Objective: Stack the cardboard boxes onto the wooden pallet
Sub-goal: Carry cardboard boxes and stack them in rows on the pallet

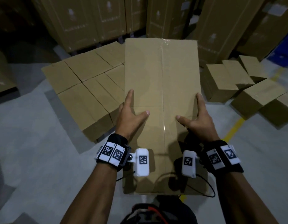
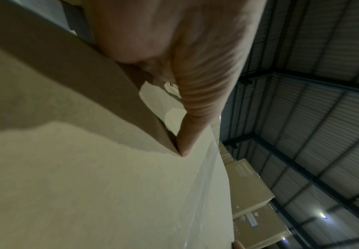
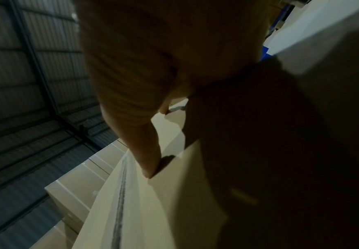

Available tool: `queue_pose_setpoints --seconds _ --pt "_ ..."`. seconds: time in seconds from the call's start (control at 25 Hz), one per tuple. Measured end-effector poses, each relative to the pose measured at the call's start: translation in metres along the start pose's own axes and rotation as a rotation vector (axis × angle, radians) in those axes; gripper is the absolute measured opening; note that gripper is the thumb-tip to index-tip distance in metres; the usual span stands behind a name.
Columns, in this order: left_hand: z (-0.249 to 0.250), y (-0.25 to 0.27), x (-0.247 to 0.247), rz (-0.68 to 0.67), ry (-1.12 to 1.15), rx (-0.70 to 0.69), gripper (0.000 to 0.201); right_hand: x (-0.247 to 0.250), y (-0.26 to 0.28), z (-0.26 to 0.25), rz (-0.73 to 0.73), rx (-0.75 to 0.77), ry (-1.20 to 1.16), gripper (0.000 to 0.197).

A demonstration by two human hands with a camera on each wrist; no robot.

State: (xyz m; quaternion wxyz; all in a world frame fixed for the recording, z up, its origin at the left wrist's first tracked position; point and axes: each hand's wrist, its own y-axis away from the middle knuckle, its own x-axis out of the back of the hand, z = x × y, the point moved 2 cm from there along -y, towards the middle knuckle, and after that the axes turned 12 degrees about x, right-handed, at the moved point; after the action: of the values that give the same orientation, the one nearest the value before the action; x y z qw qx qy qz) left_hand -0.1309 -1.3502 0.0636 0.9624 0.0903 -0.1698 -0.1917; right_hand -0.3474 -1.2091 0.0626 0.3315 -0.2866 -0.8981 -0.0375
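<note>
Brown cardboard fills the middle of the scene: a long box [image 1: 161, 97] is carried lengthwise out in front of the person, its taped seam running away from them down the centre of the top face. Both forearms reach forward, side by side, each with a black wrist strap carrying white marker tags. The left hand [image 1: 132, 117] lies on the near left part of the top face, its thumb spread across the cardboard toward the seam, its forefinger stretched straight along the left edge, and the other fingers dropping over that edge out of sight. The right hand [image 1: 198, 120] mirrors it on the right edge, thumb pointing inward, forefinger straight along the top. The left wrist view shows the straight thumb [image 2: 197, 104] with its tip pressed flat on the cardboard, and the right wrist view shows the same in deep shadow. Whether the hidden fingers curl under the box I cannot tell. Below and to the left, a layer of packed boxes [image 1: 85, 84] sits close together on the grey floor [image 1: 34, 151], the carried box overlapping its right edge from above. More loose boxes [image 1: 237, 83] lie jumbled to the right, near a yellow floor line [image 1: 233, 128], and tall cartons [image 1: 85, 21] stand at the back.
</note>
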Motion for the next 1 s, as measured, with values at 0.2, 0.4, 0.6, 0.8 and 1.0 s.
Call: queue_pose_setpoints --seconds 0.2,0.4,0.6,0.8,1.0 --pt "0.021 -0.099 -0.044 0.058 -0.032 0.039 0.096 -0.004 -0.110 0.042 -0.029 0.026 -0.028 0.114" --pt "0.060 -0.204 -0.092 0.115 -0.036 0.109 0.096 0.008 -0.245 0.079 -0.123 0.053 -0.031 0.106" --pt "0.100 -0.292 -0.118 0.150 -0.036 0.109 0.097 0.023 -0.356 0.087 -0.191 0.058 -0.010 0.107" --pt "0.115 -0.381 -0.137 0.156 -0.026 0.116 0.097 0.019 -0.445 0.101 -0.221 0.065 -0.019 0.106" --pt "0.119 -0.494 -0.152 0.141 -0.006 0.144 0.099 -0.005 -0.554 0.117 -0.246 0.037 0.004 0.106"
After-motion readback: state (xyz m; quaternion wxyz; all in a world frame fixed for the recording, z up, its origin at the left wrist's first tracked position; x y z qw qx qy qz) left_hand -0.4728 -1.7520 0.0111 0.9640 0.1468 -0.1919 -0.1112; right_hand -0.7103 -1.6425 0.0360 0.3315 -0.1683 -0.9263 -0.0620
